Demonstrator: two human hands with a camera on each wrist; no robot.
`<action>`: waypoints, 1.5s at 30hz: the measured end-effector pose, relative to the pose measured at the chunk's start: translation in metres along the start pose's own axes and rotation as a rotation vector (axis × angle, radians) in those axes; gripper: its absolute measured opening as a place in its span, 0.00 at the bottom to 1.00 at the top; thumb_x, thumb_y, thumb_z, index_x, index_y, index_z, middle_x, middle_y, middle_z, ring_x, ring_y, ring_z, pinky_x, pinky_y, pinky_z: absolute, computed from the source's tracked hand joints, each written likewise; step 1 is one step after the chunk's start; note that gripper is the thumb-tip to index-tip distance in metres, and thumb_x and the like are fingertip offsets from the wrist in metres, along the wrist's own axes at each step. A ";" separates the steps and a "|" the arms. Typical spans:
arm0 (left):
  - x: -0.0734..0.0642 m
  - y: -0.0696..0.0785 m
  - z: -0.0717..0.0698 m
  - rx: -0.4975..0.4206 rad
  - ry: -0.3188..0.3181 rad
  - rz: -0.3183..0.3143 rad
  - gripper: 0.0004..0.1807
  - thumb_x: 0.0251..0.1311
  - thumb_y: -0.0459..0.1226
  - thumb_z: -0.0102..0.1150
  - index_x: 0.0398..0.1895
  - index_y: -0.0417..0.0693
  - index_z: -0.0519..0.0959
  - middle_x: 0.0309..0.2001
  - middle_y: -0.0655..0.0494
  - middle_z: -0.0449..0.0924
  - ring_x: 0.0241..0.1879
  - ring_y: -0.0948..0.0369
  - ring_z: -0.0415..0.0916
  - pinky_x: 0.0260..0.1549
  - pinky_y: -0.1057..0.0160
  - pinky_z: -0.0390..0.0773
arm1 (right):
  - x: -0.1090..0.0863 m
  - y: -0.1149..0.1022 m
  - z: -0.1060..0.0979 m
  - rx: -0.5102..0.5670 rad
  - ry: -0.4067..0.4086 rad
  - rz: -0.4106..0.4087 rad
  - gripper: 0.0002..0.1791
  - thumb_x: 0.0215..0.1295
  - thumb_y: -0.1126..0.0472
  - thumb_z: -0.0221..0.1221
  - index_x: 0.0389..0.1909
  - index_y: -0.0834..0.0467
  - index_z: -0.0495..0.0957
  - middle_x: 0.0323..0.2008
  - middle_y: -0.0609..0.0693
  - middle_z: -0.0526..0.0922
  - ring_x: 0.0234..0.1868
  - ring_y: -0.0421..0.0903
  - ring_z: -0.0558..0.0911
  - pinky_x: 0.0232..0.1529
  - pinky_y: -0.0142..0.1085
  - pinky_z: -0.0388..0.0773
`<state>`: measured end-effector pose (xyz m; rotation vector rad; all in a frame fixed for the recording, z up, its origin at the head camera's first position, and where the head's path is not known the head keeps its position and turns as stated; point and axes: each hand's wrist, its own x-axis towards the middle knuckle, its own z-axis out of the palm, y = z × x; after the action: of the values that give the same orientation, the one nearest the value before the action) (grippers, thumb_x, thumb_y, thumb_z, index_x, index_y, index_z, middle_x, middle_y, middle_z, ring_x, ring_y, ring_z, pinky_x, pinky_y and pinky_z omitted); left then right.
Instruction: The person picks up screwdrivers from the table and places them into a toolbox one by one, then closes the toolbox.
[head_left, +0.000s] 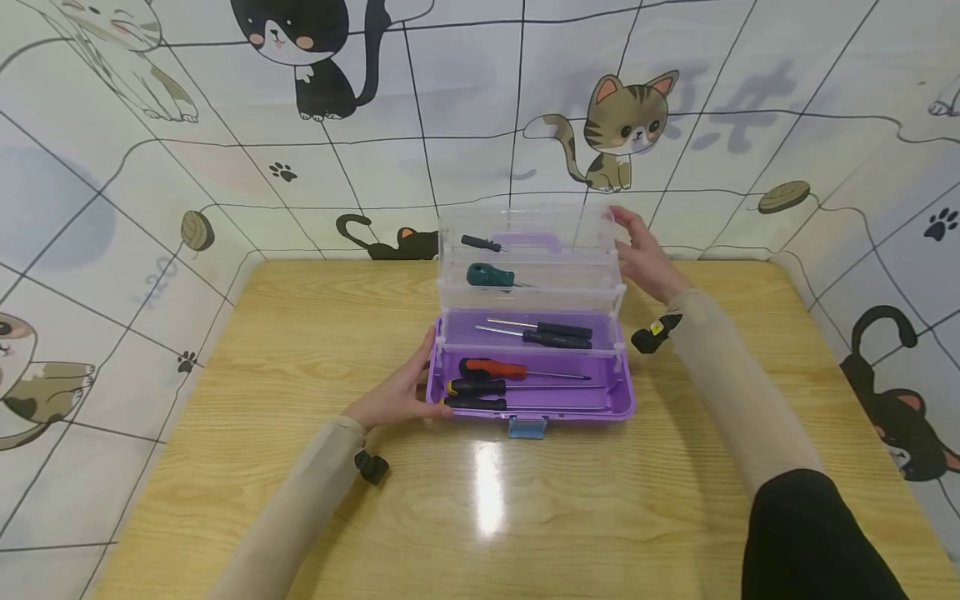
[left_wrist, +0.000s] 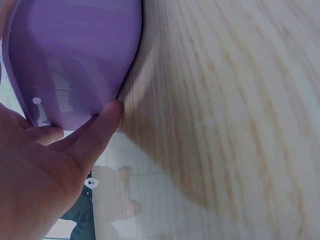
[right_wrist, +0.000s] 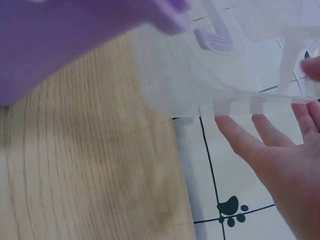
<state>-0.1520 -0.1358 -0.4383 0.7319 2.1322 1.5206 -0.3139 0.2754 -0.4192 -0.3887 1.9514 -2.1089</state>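
Note:
A purple toolbox with a raised clear lid stands on the table. At its left end my left hand holds the box, thumb by the front corner and fingers along the end wall. My right hand grips the lid's right edge; fingertips press its outside in the right wrist view. Inside the base lie a red-and-black screwdriver, two yellow-tipped black screwdrivers and two black-handled screwdrivers. Higher up, a green-handled screwdriver and a small black screwdriver show in the clear trays.
A blue latch hangs at the box's front. The wood-grain table meets a cat-printed wall covering close behind the lid. Similar printed sides rise at left and right.

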 end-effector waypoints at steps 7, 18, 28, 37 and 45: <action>-0.002 0.000 0.001 0.000 0.009 -0.016 0.69 0.46 0.29 0.74 0.76 0.48 0.25 0.76 0.42 0.34 0.65 0.37 0.60 0.58 0.47 0.67 | 0.000 -0.006 0.001 0.030 0.018 0.001 0.28 0.76 0.64 0.41 0.74 0.51 0.50 0.71 0.51 0.50 0.64 0.51 0.61 0.56 0.45 0.68; -0.002 0.001 0.000 -0.032 0.002 -0.074 0.68 0.49 0.30 0.73 0.76 0.50 0.26 0.75 0.40 0.41 0.64 0.39 0.62 0.58 0.48 0.69 | -0.006 -0.018 0.005 -0.037 0.045 -0.004 0.27 0.73 0.58 0.51 0.69 0.44 0.55 0.70 0.63 0.52 0.67 0.59 0.58 0.46 0.35 0.75; -0.002 0.001 0.000 -0.004 -0.003 -0.089 0.66 0.51 0.33 0.72 0.76 0.53 0.26 0.75 0.42 0.37 0.67 0.40 0.58 0.59 0.47 0.67 | -0.018 -0.045 0.012 -0.216 0.056 0.012 0.36 0.75 0.45 0.44 0.77 0.51 0.44 0.74 0.56 0.48 0.68 0.53 0.58 0.65 0.58 0.57; -0.003 -0.014 0.001 0.028 0.019 -0.083 0.67 0.51 0.36 0.73 0.76 0.61 0.26 0.76 0.48 0.35 0.68 0.43 0.56 0.60 0.49 0.66 | -0.022 -0.056 0.017 -0.219 0.040 0.014 0.37 0.72 0.40 0.44 0.75 0.55 0.53 0.65 0.56 0.60 0.64 0.51 0.61 0.65 0.58 0.58; 0.000 -0.035 0.001 0.019 0.035 -0.065 0.68 0.49 0.39 0.75 0.75 0.70 0.27 0.77 0.53 0.37 0.69 0.46 0.54 0.61 0.50 0.65 | -0.034 -0.060 0.014 -0.187 -0.014 -0.050 0.32 0.75 0.48 0.46 0.74 0.55 0.56 0.67 0.58 0.60 0.64 0.52 0.61 0.66 0.50 0.60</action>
<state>-0.1570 -0.1442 -0.4719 0.6410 2.1772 1.4911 -0.2764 0.2788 -0.3590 -0.4903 2.1596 -1.9528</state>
